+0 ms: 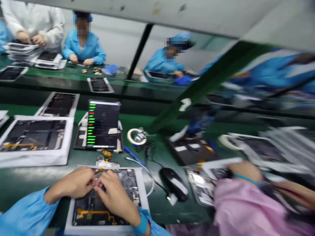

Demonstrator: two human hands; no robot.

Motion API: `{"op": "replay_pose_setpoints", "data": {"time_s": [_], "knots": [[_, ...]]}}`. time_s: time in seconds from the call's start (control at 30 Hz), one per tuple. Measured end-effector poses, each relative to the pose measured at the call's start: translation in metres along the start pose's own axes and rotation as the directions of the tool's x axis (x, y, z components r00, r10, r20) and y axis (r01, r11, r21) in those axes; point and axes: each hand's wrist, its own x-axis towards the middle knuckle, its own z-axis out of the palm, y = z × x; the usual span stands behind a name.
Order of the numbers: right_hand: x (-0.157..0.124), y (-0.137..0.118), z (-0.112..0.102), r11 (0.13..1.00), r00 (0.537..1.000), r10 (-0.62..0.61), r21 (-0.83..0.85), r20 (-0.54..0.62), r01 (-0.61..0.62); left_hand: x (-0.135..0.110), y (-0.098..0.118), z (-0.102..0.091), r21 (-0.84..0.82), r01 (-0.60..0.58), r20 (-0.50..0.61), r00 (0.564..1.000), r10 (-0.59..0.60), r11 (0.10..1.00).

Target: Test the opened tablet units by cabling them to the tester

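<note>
An opened tablet (98, 221), its dark inside facing up with an orange ribbon cable (92, 212) along the lower part, lies on a white foam tray (144, 196). Over its upper left part, my left hand (80, 182) and my right hand (114, 191) meet with curled, pinched fingertips. Whatever sits between the fingertips is hidden. A short orange flex strip (99, 170) shows just above them, near a small white connector board (108, 163). Behind it stands a lit test screen (104, 123) with green and red lines.
A black mouse (174, 184), a blue pen (134, 155) and a tape roll (136, 136) lie to the right. Another opened tablet (36, 134) on foam is at left. A co-worker's pink sleeve (236, 206) is close on the right. A green post (192, 95) slants behind.
</note>
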Motion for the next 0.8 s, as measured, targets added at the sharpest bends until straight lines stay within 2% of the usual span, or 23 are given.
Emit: {"op": "replay_pose_setpoints", "data": {"time_s": [0.07,0.1,0.2,0.43,0.53,0.63,0.7,0.8], "knots": [[0.006,0.002,-0.001,1.0,1.0,-0.004,-0.027,-0.016,0.003,0.003,-0.012,0.008,0.0,0.033,-0.113,0.993,-0.032,0.999],[0.009,0.004,-0.001,0.999,1.0,-0.008,-0.045,-0.021,0.007,0.005,-0.017,0.011,-0.004,0.045,-0.127,0.991,-0.046,0.999],[0.014,0.007,0.0,0.996,0.999,-0.01,-0.089,-0.033,0.007,0.007,-0.023,0.014,0.012,0.058,-0.144,0.988,-0.056,0.998],[0.015,0.004,0.0,0.997,0.998,0.009,-0.081,-0.055,-0.013,0.007,-0.014,0.009,0.016,0.124,-0.109,0.987,-0.121,0.992],[0.013,-0.002,-0.01,0.992,0.999,-0.015,-0.129,-0.042,0.009,0.007,-0.02,0.009,-0.005,0.082,-0.096,0.992,-0.082,0.997],[0.009,-0.021,-0.015,0.959,0.991,-0.099,-0.273,-0.089,0.071,0.005,-0.03,0.006,-0.038,0.021,-0.093,0.995,-0.024,0.999],[0.007,-0.038,-0.011,0.919,0.973,-0.188,-0.374,-0.136,0.125,0.004,-0.033,0.002,-0.079,-0.062,-0.164,0.985,0.049,0.995],[0.009,-0.066,0.004,0.846,0.928,-0.362,-0.449,-0.09,0.287,0.009,-0.023,-0.003,-0.112,-0.202,-0.286,0.944,0.163,0.973]]}}
